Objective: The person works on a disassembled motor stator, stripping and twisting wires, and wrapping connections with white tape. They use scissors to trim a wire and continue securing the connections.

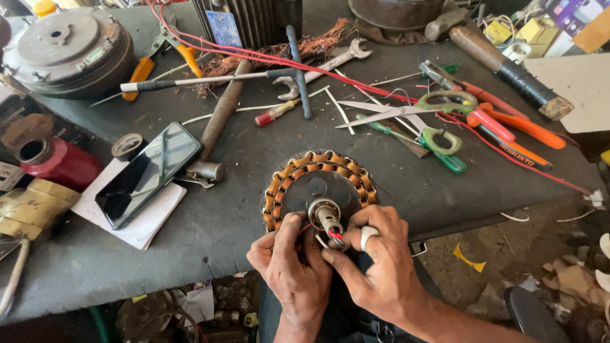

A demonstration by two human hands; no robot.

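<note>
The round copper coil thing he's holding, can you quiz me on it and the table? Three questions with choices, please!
1. Where does the phone lie?
A. on white paper
B. on the floor
C. on the scissors

2. What colour are the scissors' handles?
A. red
B. green
C. black

3. What are both hands doing?
A. resting flat on the table
B. holding a hammer
C. touching the wound stator

Answers:
1. A, the paper's edge shows under the phone.
2. B, both loops are green.
3. C, the left hand and right hand have their fingers at the wires by its central shaft.
</note>
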